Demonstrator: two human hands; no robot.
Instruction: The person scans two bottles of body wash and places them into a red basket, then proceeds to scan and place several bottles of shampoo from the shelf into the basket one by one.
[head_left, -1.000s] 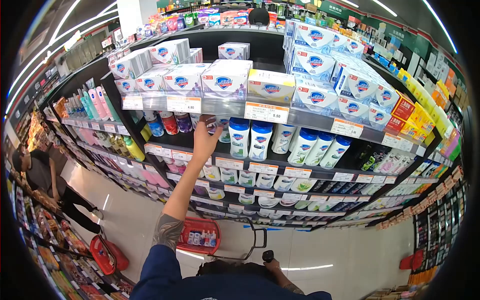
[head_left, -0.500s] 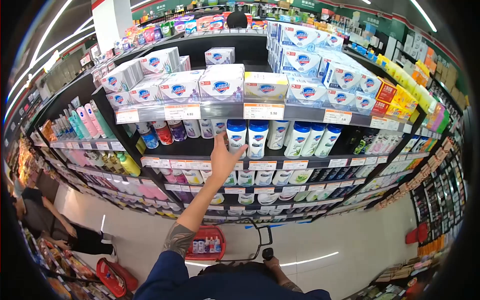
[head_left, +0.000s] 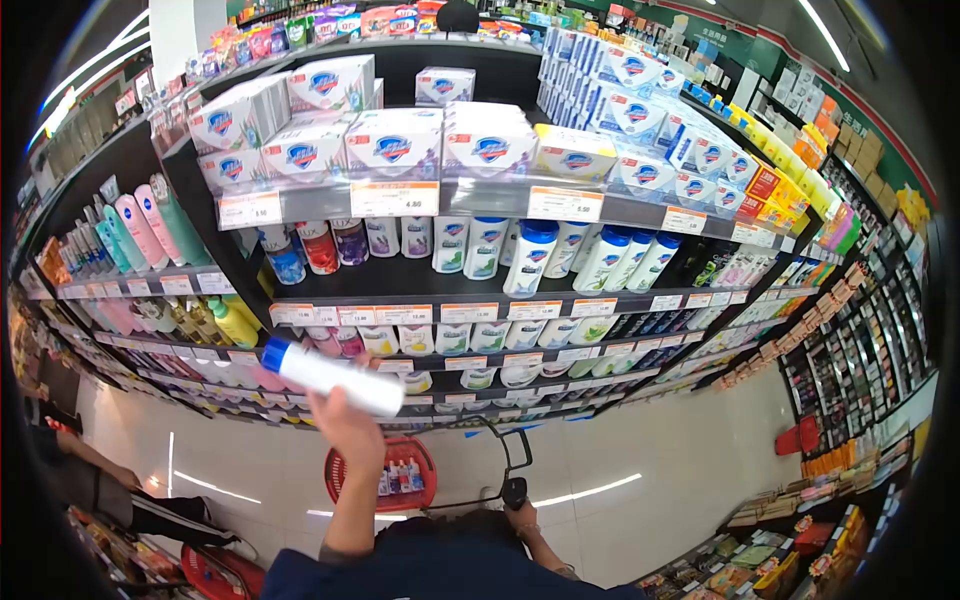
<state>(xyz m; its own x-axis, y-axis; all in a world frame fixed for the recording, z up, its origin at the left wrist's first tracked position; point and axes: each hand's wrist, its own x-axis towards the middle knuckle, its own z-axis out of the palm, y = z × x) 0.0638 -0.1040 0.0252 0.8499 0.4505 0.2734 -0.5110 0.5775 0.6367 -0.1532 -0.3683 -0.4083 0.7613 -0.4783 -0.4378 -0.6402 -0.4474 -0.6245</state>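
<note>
My left hand (head_left: 345,428) is closed around a white body wash bottle (head_left: 332,377) with a blue cap. The bottle is tilted nearly sideways, blurred by motion, and held in front of the lower shelves. Below it is a red shopping basket (head_left: 433,468) on a wheeled frame, with several bottles (head_left: 402,474) inside. My right hand (head_left: 521,517) is wrapped around the black handle (head_left: 513,491) of that frame. Similar blue-capped bottles (head_left: 530,259) stand upright on the shelf ahead, one of them forward at the shelf edge.
Boxed soap (head_left: 393,148) is stacked on the top shelf above price tags (head_left: 394,199). At the lower left, a person (head_left: 100,480) stands near another red basket (head_left: 222,573). Stocked shelves (head_left: 850,345) line the right. Pale tiled floor (head_left: 640,450) lies around the basket.
My left hand has taken a bottle off the shelf and brought it down and left, tipping it sideways. The view has shifted a little. My right hand stays at the handle.
</note>
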